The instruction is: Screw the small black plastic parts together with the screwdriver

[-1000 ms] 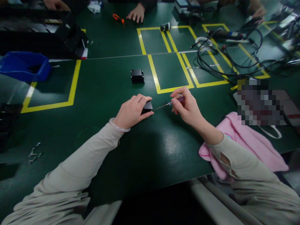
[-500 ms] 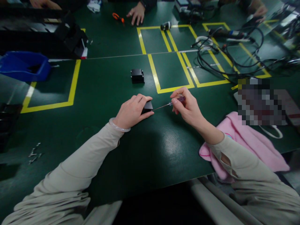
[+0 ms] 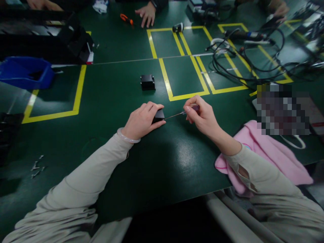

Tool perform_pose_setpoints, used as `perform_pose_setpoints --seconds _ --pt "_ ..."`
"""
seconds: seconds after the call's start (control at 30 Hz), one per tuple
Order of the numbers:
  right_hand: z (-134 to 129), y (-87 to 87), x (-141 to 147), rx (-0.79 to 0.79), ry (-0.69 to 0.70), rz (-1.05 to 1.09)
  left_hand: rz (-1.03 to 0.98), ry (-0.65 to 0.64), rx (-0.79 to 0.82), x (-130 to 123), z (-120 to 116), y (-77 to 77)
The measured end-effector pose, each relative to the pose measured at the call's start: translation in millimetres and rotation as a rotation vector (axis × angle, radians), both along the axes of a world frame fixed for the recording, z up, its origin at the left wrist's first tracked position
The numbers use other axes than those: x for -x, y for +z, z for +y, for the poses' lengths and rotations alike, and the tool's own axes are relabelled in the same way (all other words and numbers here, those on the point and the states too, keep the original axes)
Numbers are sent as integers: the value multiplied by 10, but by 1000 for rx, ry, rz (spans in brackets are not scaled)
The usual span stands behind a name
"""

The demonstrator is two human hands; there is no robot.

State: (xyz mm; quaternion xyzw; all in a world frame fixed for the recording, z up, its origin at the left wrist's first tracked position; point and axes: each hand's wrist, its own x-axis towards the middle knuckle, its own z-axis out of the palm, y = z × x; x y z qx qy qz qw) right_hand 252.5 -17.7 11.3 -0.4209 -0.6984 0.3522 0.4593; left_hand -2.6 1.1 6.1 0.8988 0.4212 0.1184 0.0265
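Observation:
My left hand [image 3: 143, 120] is closed round a small black block [image 3: 159, 115], holding it on the green table [image 3: 116, 84]. Between the fingers and thumb of my right hand [image 3: 199, 113] is a screwdriver [image 3: 195, 108] with a dark, purplish handle. Its thin shaft points left, and the tip meets the right end of the block, near my left fingertips. Another black block [image 3: 147, 82] stands by itself, a little farther back on the table.
A blue bin [image 3: 26, 72] and black trays lie left, loose screws [image 3: 37, 167] nearer. A pink cloth [image 3: 265, 155] is by my right forearm. Cables [image 3: 243, 64] spread at back right. Across the table are a person's hand [image 3: 147, 14] and orange-handled pliers [image 3: 126, 19].
The view has shifted very slightly. Both my hands keep their grips, and the screwdriver still touches the block; its handle looks slightly turned.

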Motion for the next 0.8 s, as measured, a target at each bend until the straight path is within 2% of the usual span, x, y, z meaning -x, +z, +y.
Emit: perform_pose_setpoints --seconds 0.8 --pt "-22 -12 -9 -54 -7 -11 -17 -6 -2 5 -6 -1"
